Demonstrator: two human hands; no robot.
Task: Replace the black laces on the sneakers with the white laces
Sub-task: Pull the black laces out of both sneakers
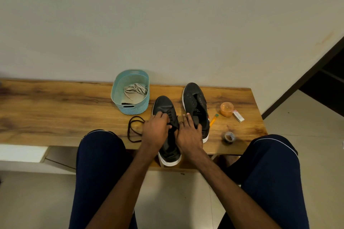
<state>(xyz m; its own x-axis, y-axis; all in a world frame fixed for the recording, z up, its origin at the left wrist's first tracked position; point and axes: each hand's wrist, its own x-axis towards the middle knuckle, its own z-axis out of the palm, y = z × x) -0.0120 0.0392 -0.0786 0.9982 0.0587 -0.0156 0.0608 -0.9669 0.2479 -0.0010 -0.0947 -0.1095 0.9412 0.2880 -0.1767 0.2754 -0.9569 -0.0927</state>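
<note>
Two black sneakers with white soles stand on the wooden bench. The left sneaker (164, 107) still carries its black lace (173, 117) in the eyelets. My left hand (156, 130) lies over its lacing, fingers curled at the black lace. My right hand (189, 134) rests between the shoes, fingers curled round the tongue edge of the left sneaker. The right sneaker (195, 98) has bare eyelets. A loose black lace (133, 128) lies coiled on the bench at the left. White laces (135, 89) sit in a teal basket (130, 108).
On the bench (55, 109) to the right are an orange lidded tub (227, 108), a yellow pencil (213, 119), a white eraser box (238, 116) and a tape roll (229, 137). My knees flank the shoes. A wall rises behind.
</note>
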